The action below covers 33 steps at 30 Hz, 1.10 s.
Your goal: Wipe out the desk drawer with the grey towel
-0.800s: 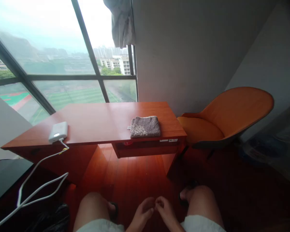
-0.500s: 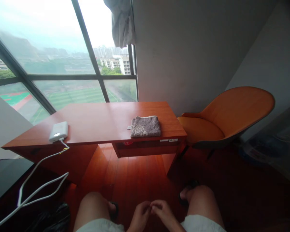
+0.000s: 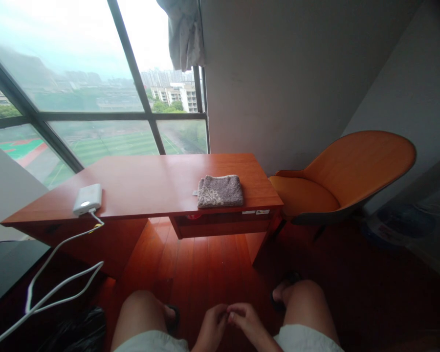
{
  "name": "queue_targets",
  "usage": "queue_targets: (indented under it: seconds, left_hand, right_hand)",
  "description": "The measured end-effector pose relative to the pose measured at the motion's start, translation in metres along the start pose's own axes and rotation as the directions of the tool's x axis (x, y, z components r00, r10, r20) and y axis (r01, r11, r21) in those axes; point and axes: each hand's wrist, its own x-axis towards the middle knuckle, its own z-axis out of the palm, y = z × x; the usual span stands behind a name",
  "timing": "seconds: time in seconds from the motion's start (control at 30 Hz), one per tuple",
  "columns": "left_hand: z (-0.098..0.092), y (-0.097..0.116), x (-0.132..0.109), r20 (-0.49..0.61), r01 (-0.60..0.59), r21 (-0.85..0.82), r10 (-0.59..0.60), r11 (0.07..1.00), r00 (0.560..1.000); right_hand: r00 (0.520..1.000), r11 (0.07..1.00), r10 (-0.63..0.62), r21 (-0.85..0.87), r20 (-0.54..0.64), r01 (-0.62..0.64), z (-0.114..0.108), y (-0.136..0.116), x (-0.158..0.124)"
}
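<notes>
My left hand and my right hand meet between my knees at the bottom of the view, fingertips touching and fingers curled. Nothing can be made out inside them. In front of me stands a reddish wooden desk. A folded grey-brown towel lies near the desk's right front edge. A white power bank sits at the desk's left front, with a white cable trailing down to the floor. Both hands are well short of the desk.
An orange shell chair stands to the right of the desk, against the grey wall. A large window fills the back left, with a bunched curtain at its top. A dark bag lies by my left knee.
My hands have drawn slightly closer together, the fingers now interlocked at the tips. The view has shifted a little; nothing on the desk has moved.
</notes>
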Motion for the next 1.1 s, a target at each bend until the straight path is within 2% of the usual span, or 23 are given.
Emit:
queue_targets:
  seconds: [0.27, 0.53, 0.73, 0.9, 1.1]
  left_hand:
    - [0.001, -0.007, 0.001, -0.022, -0.020, 0.083, 0.022, 0.996, 1.000]
    - [-0.001, 0.002, -0.002, -0.031, -0.008, 0.157, 0.013, 0.988, 0.999]
    - [0.001, -0.004, -0.001, -0.025, -0.010, 0.098, 0.012, 0.995, 1.000]
    - [0.002, -0.014, 0.001, 0.001, 0.002, 0.071, -0.002, 0.997, 1.000]
    - [0.000, -0.015, 0.001, 0.004, 0.012, 0.098, -0.012, 0.995, 1.000]
  right_hand:
    - [1.000, 0.999, 0.027, -0.019, 0.013, -0.027, -0.001, 0.004, 0.002]
    - [0.999, 0.999, 0.044, -0.014, 0.023, -0.044, -0.001, 0.003, 0.001]
    - [0.999, 0.999, 0.043, 0.010, 0.010, -0.043, -0.001, 0.006, 0.002]
    - [0.999, 0.997, 0.026, -0.072, -0.021, -0.027, -0.001, 0.005, 0.001]
    - [1.000, 0.997, 0.001, -0.072, -0.008, -0.001, 0.000, 0.003, 0.000]
